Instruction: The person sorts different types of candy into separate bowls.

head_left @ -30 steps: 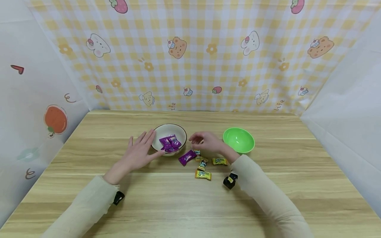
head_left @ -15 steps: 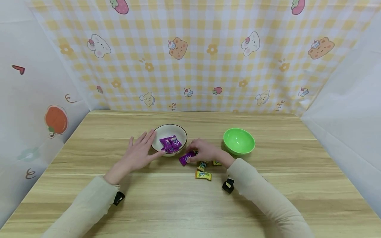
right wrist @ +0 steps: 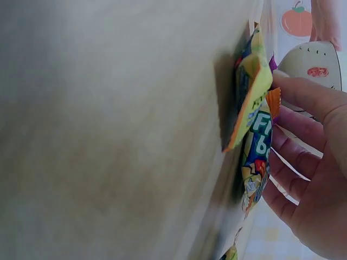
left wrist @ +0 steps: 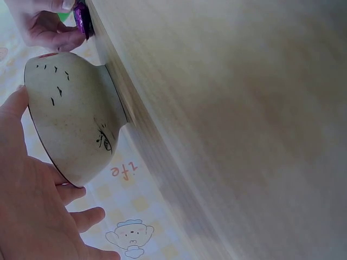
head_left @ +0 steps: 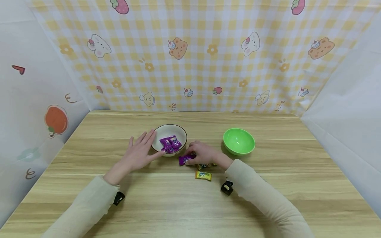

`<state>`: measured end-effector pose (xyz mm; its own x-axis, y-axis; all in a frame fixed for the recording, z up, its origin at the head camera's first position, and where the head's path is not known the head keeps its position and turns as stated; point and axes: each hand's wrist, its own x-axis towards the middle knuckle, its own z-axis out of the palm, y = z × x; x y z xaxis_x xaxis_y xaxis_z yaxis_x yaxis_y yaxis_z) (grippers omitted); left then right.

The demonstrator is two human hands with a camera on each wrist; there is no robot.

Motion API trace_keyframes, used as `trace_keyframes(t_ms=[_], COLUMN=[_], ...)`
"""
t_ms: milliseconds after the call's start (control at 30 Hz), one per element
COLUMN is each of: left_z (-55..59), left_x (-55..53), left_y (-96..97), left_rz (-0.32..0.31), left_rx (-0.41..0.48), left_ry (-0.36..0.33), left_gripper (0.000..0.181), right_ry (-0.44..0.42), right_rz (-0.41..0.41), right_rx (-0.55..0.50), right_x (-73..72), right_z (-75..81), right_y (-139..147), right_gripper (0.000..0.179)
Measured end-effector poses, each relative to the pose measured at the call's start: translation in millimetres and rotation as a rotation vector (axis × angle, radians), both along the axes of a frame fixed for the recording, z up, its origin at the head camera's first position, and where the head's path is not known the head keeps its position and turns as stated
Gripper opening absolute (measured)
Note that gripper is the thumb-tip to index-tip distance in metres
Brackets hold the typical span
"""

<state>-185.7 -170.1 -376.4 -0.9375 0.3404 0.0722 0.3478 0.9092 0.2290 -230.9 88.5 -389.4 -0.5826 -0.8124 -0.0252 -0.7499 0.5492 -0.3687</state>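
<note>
- Right hand (head_left: 205,154): thumb and fingers pinch the purple candy (head_left: 183,160), the gap between them narrow.
- Purple candy: at the table (head_left: 166,205), just right of the white bowl (head_left: 162,133) and nearer the person; its long axis runs roughly sideways, one end pointing left, the other covered by the fingers.
- Left hand (head_left: 137,154): fingers straight and spread wide, thumb and index finger touching the white bowl's rim.
- White bowl: upright, with purple sweets (head_left: 171,143) inside, their ends pointing different ways.
- Front yellow candy (head_left: 203,175): on the table nearer the person than the right hand, long axis almost sideways, right end slightly nearer the person.
- Middle yellow candy (head_left: 203,166): just behind it, partly hidden by the right hand.
- Green bowl (head_left: 239,141): upright, right of the right hand, apart from it.
</note>
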Motion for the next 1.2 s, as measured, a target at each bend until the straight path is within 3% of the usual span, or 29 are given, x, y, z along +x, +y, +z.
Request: trace_keyframes(t_ms=[233,767,1200], left_z=[0.6,-0.3,0.1], left_x=[0.0,-0.6,-0.4], left_y=[0.0,0.3,0.4], left_rz=[0.001,0.004,0.005], left_rx=[0.001,-0.009,-0.002], left_ry=[0.000,-0.006,0.007], left_gripper=[0.090,0.090,0.090], right_ry=[-0.030,-0.167,-0.488], right_rz=[-0.012,0.009,-0.109], right_rx=[-0.028,-0.150,-0.315], right_x=[1.7,2.0,-5.5], right_z=[-1.0,2.0,8.0], right_y=[-3,6,22], right_gripper=[0.021,0.023,0.027])
